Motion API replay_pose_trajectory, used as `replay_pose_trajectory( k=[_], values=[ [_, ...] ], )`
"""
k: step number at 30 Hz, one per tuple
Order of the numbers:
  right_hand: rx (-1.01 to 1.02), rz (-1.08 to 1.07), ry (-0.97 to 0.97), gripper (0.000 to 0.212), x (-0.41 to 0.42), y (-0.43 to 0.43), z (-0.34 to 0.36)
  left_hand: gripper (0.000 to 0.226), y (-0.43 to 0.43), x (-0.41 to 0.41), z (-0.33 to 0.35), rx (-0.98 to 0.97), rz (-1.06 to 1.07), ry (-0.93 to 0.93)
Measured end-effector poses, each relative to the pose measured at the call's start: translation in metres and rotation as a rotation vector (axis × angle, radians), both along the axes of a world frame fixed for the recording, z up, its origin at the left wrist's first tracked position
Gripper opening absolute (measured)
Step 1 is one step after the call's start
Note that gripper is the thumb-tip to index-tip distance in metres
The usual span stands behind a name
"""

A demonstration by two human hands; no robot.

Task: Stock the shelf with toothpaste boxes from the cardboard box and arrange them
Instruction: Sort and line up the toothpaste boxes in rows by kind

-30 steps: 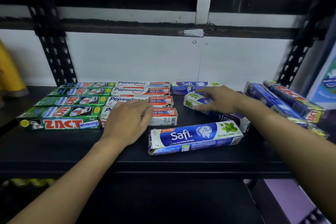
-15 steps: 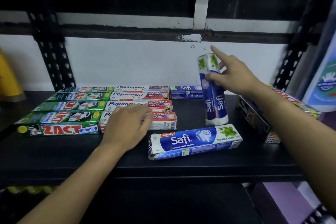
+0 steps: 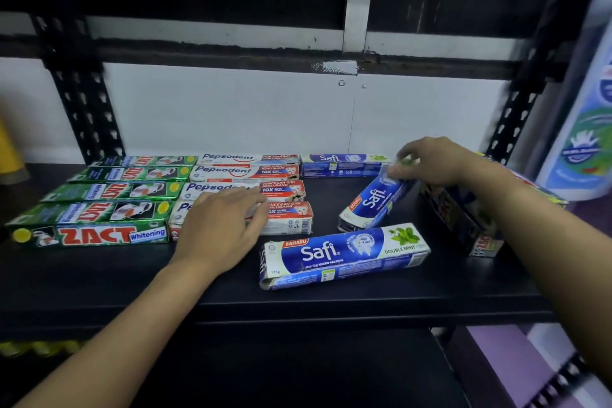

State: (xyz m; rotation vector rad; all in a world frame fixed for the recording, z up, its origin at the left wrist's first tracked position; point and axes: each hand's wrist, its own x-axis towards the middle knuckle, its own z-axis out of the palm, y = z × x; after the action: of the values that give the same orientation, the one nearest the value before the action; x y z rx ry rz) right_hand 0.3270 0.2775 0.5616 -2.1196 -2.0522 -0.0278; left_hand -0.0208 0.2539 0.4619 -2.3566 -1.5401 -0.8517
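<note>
- Blue-and-white card: Safi toothpaste box (image 3: 374, 204), pinched at its far end by the right hand (image 3: 430, 162), whose fingers curl over that end. The long axis runs diagonally, with the far end up at the hand and the near end low toward the black shelf (image 3: 298, 305). Whether the near end touches the shelf cannot be told. It reads "BAHARU" and "Safi".
- Second Safi box (image 3: 344, 255): lies flat, nearer the person than the right hand, long axis left to right. It reads "BAHARU", "Safi", "DOUBLE MINT" and "175g". The left flap is creased.
- Third Safi box (image 3: 344, 164): just left of the right hand, at the back of the shelf, long axis left to right. Its right end is hidden behind the fingers.
- Left hand (image 3: 222, 225): palm down, fingers nearly straight and relaxed, resting on the nearest Pepsodent boxes (image 3: 245, 172) and gripping nothing. It covers part of their wording. These are four boxes in a column reading "Pepsodent", "PENCEGAH GIGI BERLUBANG" and "10X".
- ZACT boxes (image 3: 109, 192): green, left of the left hand, long axes left to right. The front face reads "ZACT" and "Whitening".
- Stack of boxes (image 3: 463, 219): beneath the right forearm, partly hidden and blurred, print hard to read.
- Bottle (image 3: 583, 129): right of the right hand, white and blue, blurred, cut off by the frame edge, label unreadable.
</note>
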Motion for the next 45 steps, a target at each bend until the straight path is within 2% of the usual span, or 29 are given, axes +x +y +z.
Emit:
replay_pose_trajectory(
  k=[3, 5, 8, 10, 14, 19, 23, 30, 34, 39, 42, 45],
  values=[
    [-0.274, 0.211, 0.134, 0.059, -0.001, -0.015, 0.006, 0.054, 0.001, 0.0, 0.0, -0.007, -0.003, 0.005],
    [-0.346, 0.285, 0.07, 0.058, -0.006, -0.021, 0.004, 0.054, 0.001, 0.0, 0.0, -0.008, -0.002, 0.008],
    [-0.242, 0.262, -0.031, 0.053, -0.014, -0.021, -0.01, 0.055, 0.0, 0.0, 0.0, -0.008, -0.003, 0.004],
    [-0.129, 0.23, -0.03, 0.047, -0.018, -0.019, -0.019, 0.055, -0.001, 0.0, 0.001, -0.014, 0.001, 0.007],
    [-0.033, 0.122, -0.042, 0.055, -0.026, -0.005, -0.034, 0.05, -0.003, 0.0, 0.001, -0.012, 0.002, 0.004],
    [0.068, 0.075, 0.105, 0.056, -0.035, 0.013, -0.046, 0.051, -0.002, 0.0, 0.001, -0.008, 0.011, 0.003],
    [0.105, 0.053, 0.072, 0.063, -0.042, 0.025, -0.051, 0.051, -0.002, 0.001, 0.001, -0.012, 0.009, 0.002],
    [0.273, -0.027, 0.133, 0.069, -0.051, 0.037, -0.075, 0.051, -0.002, 0.002, 0.002, -0.014, 0.009, -0.006],
    [0.269, 0.044, 0.26, 0.07, -0.036, 0.038, -0.078, 0.052, -0.002, 0.002, 0.001, -0.019, 0.013, 0.002],
    [0.26, 0.062, 0.264, 0.06, -0.018, 0.043, -0.086, 0.048, -0.002, 0.002, 0.002, -0.027, 0.02, 0.01],
    [0.318, 0.071, 0.246, 0.066, -0.016, 0.048, -0.095, 0.051, -0.002, 0.003, 0.002, -0.028, 0.011, 0.0],
    [0.362, 0.097, 0.24, 0.053, -0.017, 0.051, -0.098, 0.053, -0.002, 0.002, 0.003, -0.028, 0.005, -0.007]
  ],
)
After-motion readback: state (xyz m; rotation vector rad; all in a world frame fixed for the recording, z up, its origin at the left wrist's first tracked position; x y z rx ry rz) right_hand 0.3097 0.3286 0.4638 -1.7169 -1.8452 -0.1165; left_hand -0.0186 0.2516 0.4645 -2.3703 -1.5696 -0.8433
